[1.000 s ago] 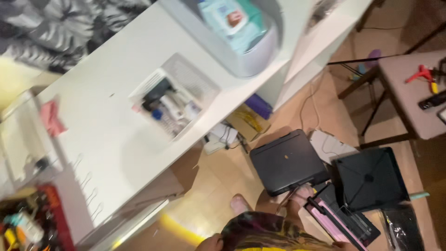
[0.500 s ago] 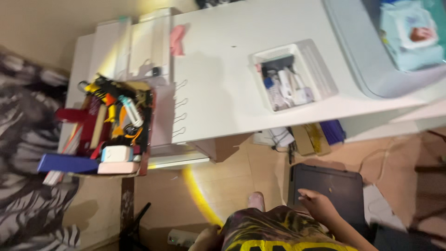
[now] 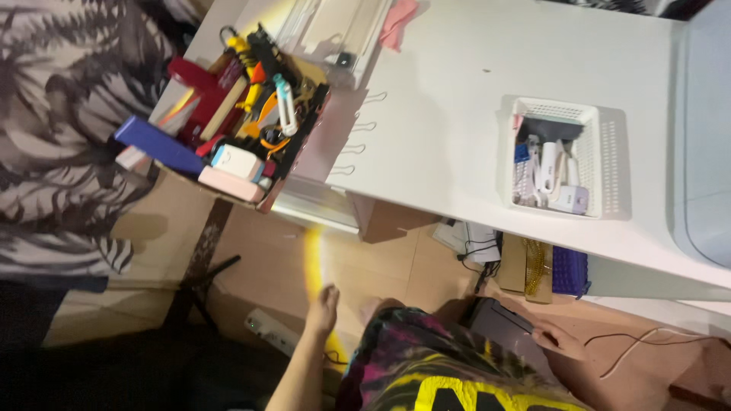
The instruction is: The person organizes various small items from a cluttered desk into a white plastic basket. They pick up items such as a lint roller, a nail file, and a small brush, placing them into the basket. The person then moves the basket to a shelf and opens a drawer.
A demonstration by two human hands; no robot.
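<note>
Right hand (image 3: 560, 340) resting on dark flat device (image 3: 502, 327) on wooden floor (image 3: 259, 266) under white worktop (image 3: 449, 114), fingers loosely spread, gripping nothing. Left hand (image 3: 324, 304) hanging low, blurred; cannot tell grip. Risk: loose cable (image 3: 647, 346) lying just beside device, likely snagging if device is dragged. Crammed tool box (image 3: 236, 129) overhanging worktop edge, possibly tipping if bumped. White basket (image 3: 556, 156) sitting mid-worktop.

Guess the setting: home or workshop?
Likely a home workspace or hobby room: white desk, crammed box of hand tools, white mesh basket of small gadgets, cables and a power strip on the wooden floor.
</note>
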